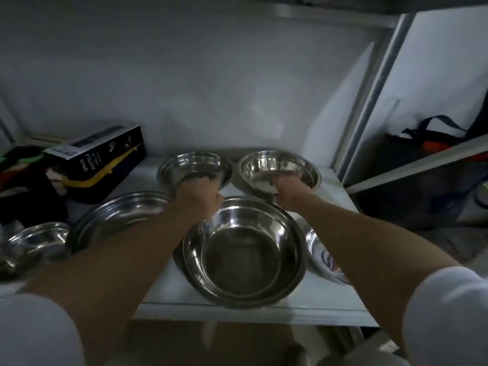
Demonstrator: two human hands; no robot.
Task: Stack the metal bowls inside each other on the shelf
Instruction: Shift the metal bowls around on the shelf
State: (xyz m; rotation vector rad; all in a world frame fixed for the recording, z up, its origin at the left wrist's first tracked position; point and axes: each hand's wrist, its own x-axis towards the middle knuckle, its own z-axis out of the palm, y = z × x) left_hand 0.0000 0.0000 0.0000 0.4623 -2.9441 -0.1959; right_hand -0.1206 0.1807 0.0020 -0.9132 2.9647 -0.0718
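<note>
Several shiny metal bowls sit on a pale shelf [253, 311]. My left hand [200, 196] grips the near rim of the back-left bowl [194, 165]. The near rim of the back-right bowl [280, 165] is held by my right hand [289, 194]. A large bowl [243, 252] stands at the front middle, seemingly nested in another. Another wide bowl [118, 217] lies to its left under my left forearm. A small bowl [34, 241] is at the far left. A bowl with a sticker [323, 256] peeks out beneath my right forearm.
A dark box labelled spray bottle [105, 159] lies at the back left, beside dark clutter [23, 175]. A metal upright [377, 93] bounds the shelf on the right. Beyond it another shelf holds a bag with blue straps [433, 133].
</note>
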